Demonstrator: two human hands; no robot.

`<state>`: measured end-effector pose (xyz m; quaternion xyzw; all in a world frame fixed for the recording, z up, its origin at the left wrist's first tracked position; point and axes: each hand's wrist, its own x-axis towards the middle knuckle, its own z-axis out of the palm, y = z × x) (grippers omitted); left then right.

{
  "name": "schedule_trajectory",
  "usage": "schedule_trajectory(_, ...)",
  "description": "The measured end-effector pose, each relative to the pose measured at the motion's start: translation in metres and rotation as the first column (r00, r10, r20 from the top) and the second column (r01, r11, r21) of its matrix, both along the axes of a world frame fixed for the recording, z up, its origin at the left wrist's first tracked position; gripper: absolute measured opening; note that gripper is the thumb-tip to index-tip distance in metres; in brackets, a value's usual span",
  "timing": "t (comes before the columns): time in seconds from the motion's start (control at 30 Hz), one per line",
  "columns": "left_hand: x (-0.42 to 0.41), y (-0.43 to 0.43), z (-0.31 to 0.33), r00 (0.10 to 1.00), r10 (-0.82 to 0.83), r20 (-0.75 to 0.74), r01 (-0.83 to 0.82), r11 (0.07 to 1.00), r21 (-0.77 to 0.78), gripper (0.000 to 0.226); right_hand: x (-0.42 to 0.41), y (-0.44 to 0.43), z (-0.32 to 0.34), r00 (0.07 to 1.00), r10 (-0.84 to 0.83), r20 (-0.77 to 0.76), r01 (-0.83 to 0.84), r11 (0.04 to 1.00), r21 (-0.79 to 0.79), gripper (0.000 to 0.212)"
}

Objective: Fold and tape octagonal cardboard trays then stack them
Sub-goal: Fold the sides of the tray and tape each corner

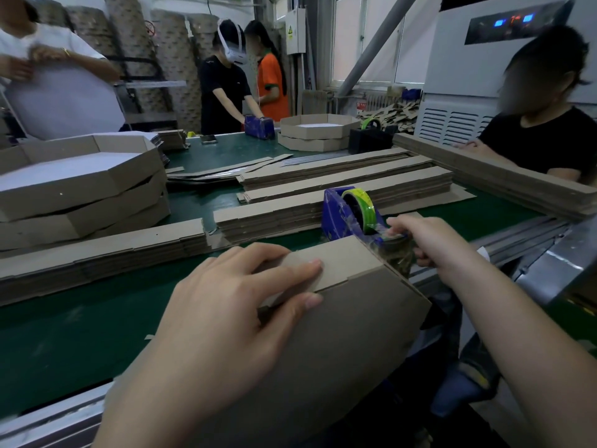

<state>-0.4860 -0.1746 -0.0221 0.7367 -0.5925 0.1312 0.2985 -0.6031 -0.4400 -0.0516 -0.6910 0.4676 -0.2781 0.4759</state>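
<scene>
My left hand [235,305] grips the folded brown cardboard piece [349,324] at the table's near edge, fingers on its upper panel and thumb on the side. My right hand [429,244] pinches clear tape [395,258] drawn from the blue tape dispenser [342,211], which carries a green-yellow roll and stands just behind the cardboard. Finished octagonal trays [80,189] lie stacked at the left. Flat cardboard strips [339,185] lie in piles across the green table [80,321].
Another strip pile [103,250] lies left of my hands. At the far end stand two more trays [318,132], a second blue dispenser [260,127] and a black one [371,137]. People work at the far side, the left and the right. A metal table rail [549,253] runs at right.
</scene>
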Motion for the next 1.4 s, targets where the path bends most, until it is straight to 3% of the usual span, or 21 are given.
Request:
schedule_trajectory(0.37,-0.002,-0.001,0.001,1.000,-0.007,-0.007,0.007,1.000,0.013,0.040,0.001,0.011,-0.005,0.952,-0.129,0.277,0.073,0.977,0.201,0.010)
schedule_trajectory(0.53,-0.004,0.000,0.001,1.000,-0.005,0.007,0.005,1.000,0.003,0.039,-0.001,0.010,-0.004,0.914,-0.155,0.374,0.065,0.968,0.243,0.021)
schedule_trajectory(0.7,-0.004,-0.001,0.000,1.000,-0.008,0.013,0.008,1.000,-0.004,0.038,-0.006,0.017,-0.011,0.879,-0.140,0.455,0.055,0.979,0.195,0.006)
schedule_trajectory(0.87,-0.003,-0.002,-0.001,1.000,-0.008,0.020,0.008,1.000,-0.003,0.038,-0.017,0.023,-0.026,0.790,-0.008,0.614,-0.024,0.999,0.045,0.039)
schedule_trajectory(0.97,-0.005,-0.003,-0.001,1.000,-0.009,0.026,0.009,1.000,-0.004,0.034,-0.019,0.022,-0.034,0.839,0.036,0.543,-0.006,0.998,-0.057,0.041)
schedule_trajectory(1.07,-0.007,-0.004,0.000,0.999,-0.015,0.038,0.016,1.000,-0.006,0.038,-0.023,0.020,-0.038,0.918,0.034,0.396,0.036,0.985,-0.167,0.030)
schedule_trajectory(1.17,-0.008,-0.005,0.000,0.999,-0.015,0.050,0.016,1.000,-0.007,0.038,-0.024,0.018,-0.039,0.983,-0.039,0.180,0.102,0.929,-0.356,0.033)
schedule_trajectory(1.27,-0.009,-0.005,0.000,0.999,-0.015,0.044,0.016,1.000,-0.018,0.038,-0.027,0.018,-0.037,0.988,-0.155,0.007,0.139,0.865,-0.481,0.034)
schedule_trajectory(1.33,-0.010,-0.005,0.000,0.999,-0.018,0.045,0.019,1.000,-0.024,0.038,-0.033,0.019,-0.035,0.979,-0.203,-0.022,0.162,0.838,-0.521,0.033)
schedule_trajectory(1.4,-0.010,-0.007,0.001,0.999,-0.021,0.045,0.023,0.999,-0.036,0.037,-0.037,0.026,-0.029,0.980,-0.184,0.072,0.194,0.824,-0.532,0.027)
